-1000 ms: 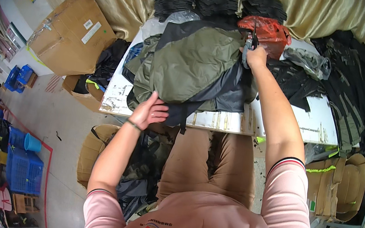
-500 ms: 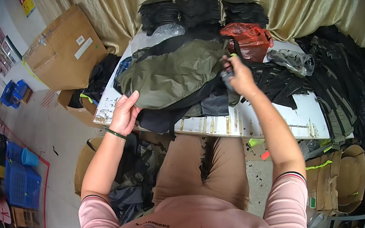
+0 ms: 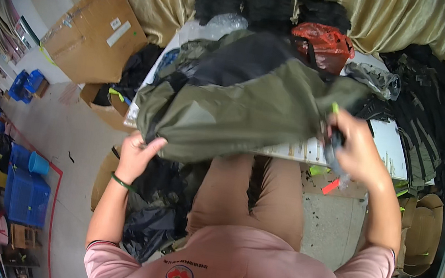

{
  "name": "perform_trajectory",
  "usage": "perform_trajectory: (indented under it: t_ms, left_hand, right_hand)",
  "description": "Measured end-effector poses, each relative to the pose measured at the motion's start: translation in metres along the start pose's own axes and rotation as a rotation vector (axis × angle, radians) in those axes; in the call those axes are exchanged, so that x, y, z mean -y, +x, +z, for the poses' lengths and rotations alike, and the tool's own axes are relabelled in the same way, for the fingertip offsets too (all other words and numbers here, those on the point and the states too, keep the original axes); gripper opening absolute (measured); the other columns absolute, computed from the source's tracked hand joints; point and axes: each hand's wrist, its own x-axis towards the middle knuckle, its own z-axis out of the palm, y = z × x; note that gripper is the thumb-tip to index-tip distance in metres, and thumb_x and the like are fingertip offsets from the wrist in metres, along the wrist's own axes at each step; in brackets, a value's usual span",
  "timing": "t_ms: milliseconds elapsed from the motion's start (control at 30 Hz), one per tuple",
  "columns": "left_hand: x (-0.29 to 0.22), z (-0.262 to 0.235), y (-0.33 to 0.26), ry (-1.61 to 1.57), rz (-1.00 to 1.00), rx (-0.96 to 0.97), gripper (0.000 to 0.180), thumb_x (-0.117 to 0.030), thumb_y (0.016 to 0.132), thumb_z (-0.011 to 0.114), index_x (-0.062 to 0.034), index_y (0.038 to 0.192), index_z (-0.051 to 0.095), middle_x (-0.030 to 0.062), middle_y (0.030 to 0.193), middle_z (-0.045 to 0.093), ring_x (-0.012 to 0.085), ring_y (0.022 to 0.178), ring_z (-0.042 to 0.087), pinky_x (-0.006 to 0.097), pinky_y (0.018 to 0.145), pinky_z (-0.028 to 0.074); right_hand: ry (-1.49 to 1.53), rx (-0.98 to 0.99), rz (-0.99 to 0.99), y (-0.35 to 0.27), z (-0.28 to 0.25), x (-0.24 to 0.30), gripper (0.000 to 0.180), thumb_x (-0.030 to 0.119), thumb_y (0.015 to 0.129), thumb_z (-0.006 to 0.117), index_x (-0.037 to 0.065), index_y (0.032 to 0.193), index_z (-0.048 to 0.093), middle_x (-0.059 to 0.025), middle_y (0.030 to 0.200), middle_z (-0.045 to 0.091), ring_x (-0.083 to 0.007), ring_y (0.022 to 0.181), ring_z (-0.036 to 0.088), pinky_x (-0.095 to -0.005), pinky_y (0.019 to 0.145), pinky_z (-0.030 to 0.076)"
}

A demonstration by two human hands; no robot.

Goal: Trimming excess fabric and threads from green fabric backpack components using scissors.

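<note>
A large olive-green garment [image 3: 238, 110] with a dark panel [image 3: 240, 61] stretches between my hands over the table's front edge. My left hand [image 3: 138, 155] is closed on its lower left corner, thumb on top. My right hand [image 3: 356, 150] is closed around a dark hand tool [image 3: 336, 141], blurred by motion, whose kind I cannot make out. A small yellow-green bit [image 3: 335, 107] shows at the fingers. The garment's right end lies against this hand; whether the fingers pinch it too is hidden by the blur.
On the white table [image 3: 388, 144] stand dark fabric stacks [image 3: 263, 4], a red plastic bag [image 3: 325, 45] and a clear bag [image 3: 372, 78]. Dark garments [image 3: 428, 112] heap at the right. Cardboard boxes [image 3: 97, 34] stand left and right. Dark fabric [image 3: 154, 227] fills a box by my legs.
The garment has been lifted and spread toward me, showing its dark panel. My right hand has moved right and nearer with the dark hand tool; my left hand has shifted slightly left and down.
</note>
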Motion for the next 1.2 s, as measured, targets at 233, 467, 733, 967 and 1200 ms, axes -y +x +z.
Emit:
perform_trajectory:
  t_ms: [233, 467, 733, 967, 1200]
  left_hand:
    - [0.052, 0.054, -0.096, 0.484, -0.181, 0.988, 0.047, -0.043, 0.081, 0.07, 0.0004, 0.065, 0.062, 0.0201, 0.06, 0.055, 0.0338, 0.059, 0.057, 0.04, 0.054, 0.042]
    - [0.022, 0.074, -0.055, 0.086, -0.159, 0.893, 0.023, -0.028, 0.083, 0.069, -0.0061, 0.079, 0.062, 0.0142, 0.07, 0.062, 0.0296, 0.065, 0.061, 0.037, 0.058, 0.047]
    - [0.113, 0.156, -0.027, 0.327, 0.268, 0.741, 0.031, -0.015, 0.073, 0.075, -0.0063, 0.099, 0.061, 0.0117, 0.102, 0.058, 0.0336, 0.102, 0.053, 0.04, 0.087, 0.043]
    - [0.134, 0.152, -0.035, 0.183, 0.146, 0.691, 0.031, -0.013, 0.066, 0.079, -0.0076, 0.09, 0.06, 0.011, 0.097, 0.056, 0.0351, 0.096, 0.053, 0.04, 0.083, 0.043]
    - [0.116, 0.121, -0.03, 0.066, 0.328, 0.583, 0.027, -0.009, 0.07, 0.077, -0.0042, 0.079, 0.052, 0.0097, 0.084, 0.056, 0.0292, 0.085, 0.055, 0.038, 0.075, 0.044]
  right_hand:
    - [0.378, 0.741, 0.508, -0.179, 0.095, -0.02, 0.021, 0.005, 0.072, 0.075, 0.002, 0.088, 0.061, -0.0048, 0.077, 0.062, -0.0126, 0.073, 0.058, -0.0278, 0.067, 0.047]
    - [0.568, 0.405, 0.75, -0.174, 0.112, -0.025, 0.016, 0.003, 0.078, 0.071, 0.003, 0.087, 0.059, -0.0014, 0.08, 0.06, -0.009, 0.077, 0.055, -0.0271, 0.069, 0.046]
    - [-0.008, 0.022, 0.45, -0.135, 0.183, -0.109, 0.042, -0.009, 0.064, 0.065, 0.003, 0.103, 0.054, -0.0182, 0.099, 0.063, -0.0387, 0.096, 0.061, -0.0393, 0.08, 0.049]
    - [0.065, -0.067, 0.646, -0.155, 0.213, -0.152, 0.044, -0.009, 0.065, 0.066, 0.003, 0.105, 0.052, -0.0173, 0.096, 0.064, -0.0352, 0.093, 0.063, -0.0376, 0.079, 0.049]
    - [0.146, -0.114, 0.618, -0.158, 0.213, -0.163, 0.049, -0.011, 0.065, 0.063, 0.005, 0.11, 0.053, -0.0164, 0.097, 0.064, -0.0341, 0.094, 0.064, -0.0381, 0.08, 0.049]
